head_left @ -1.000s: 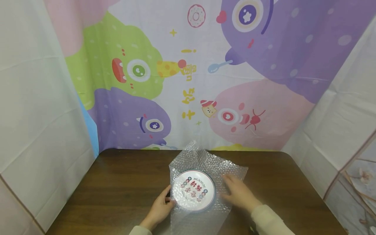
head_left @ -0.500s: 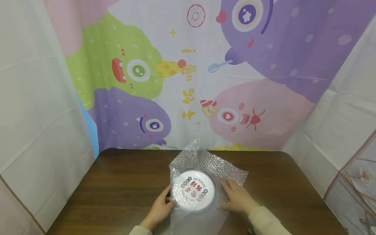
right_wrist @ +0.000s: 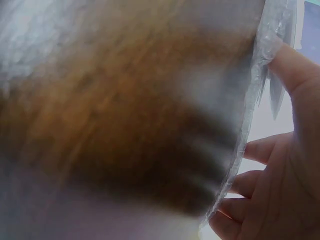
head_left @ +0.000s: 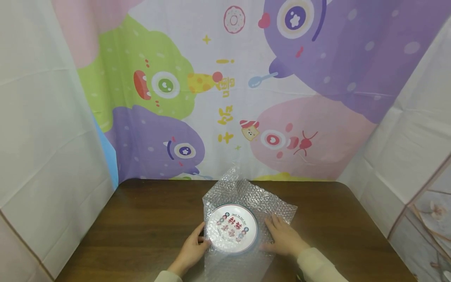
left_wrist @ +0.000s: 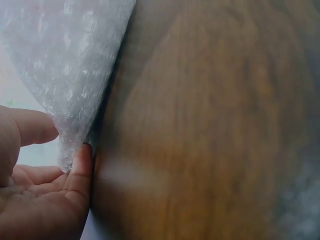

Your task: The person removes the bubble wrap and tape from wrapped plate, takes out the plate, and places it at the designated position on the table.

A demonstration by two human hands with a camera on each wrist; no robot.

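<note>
A round white plate (head_left: 231, 228) with red characters and small printed figures lies in a sheet of clear bubble wrap (head_left: 239, 190). A layer of the wrap seems to cover its face. My left hand (head_left: 190, 250) pinches the wrapped left edge, its thumb above and its fingers beneath; the left wrist view shows wrap (left_wrist: 75, 70) between thumb and fingers. On the right part of the sheet, my right hand (head_left: 284, 238) rests with fingers spread and fairly straight, beside the plate. The right wrist view has its fingertips along the wrap's edge (right_wrist: 246, 120).
A dark brown wooden table (head_left: 148, 223) carries everything. Behind it hangs a cloth (head_left: 225, 90) with cartoon monsters, and pale panels (head_left: 42, 156) stand at both sides. Something small and dark, too hidden to identify, shows beside the right sleeve (head_left: 317, 264).
My right hand has come down onto the wrap and moved slightly toward me, and the sheet's right corner lies lower. The left hand and the plate have stayed in place.
</note>
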